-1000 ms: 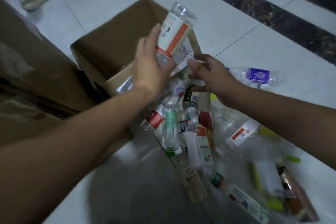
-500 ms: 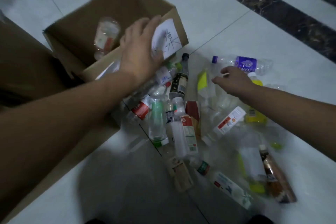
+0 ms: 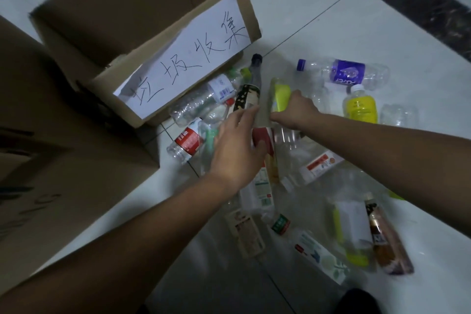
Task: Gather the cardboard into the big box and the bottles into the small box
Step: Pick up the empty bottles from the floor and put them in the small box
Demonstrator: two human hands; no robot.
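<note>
— Look at the bottles (image 3: pixel 257 150): nearly all lie on their sides on the floor (image 3: pixel 382 20), heaped right against the front wall of the small box (image 3: pixel 142 41). I'd say that keeps each reach into the box short.

— And the hands?

— The right hand (image 3: pixel 297 109) is down in the heap, just in front of the small box, its fingers (image 3: pixel 280 116) curled shut around a bottle with a yellow-green label (image 3: pixel 279 94). The left hand (image 3: pixel 235 150) hovers beside it, fingers spread and open, over a red-labelled bottle (image 3: pixel 262 139). Whether it touches that one, I can't tell.

— So two at once?

— That's my guess: one bottle per hand, then both lifted over the box's near edge.

— Is anything inside the small box?

— From here its inside looks dark; I can't make out any contents. The paper sheet with handwriting (image 3: pixel 183 64) on its front probably marks it for collection.

— And farther out?

— A purple-labelled bottle (image 3: pixel 346 74) and a yellow bottle (image 3: pixel 360 107) lie well away from the box, past the right hand. The big box (image 3: pixel 63 148) stands to the left, touching the small one's corner, so both bins stay within arm's reach.
</note>
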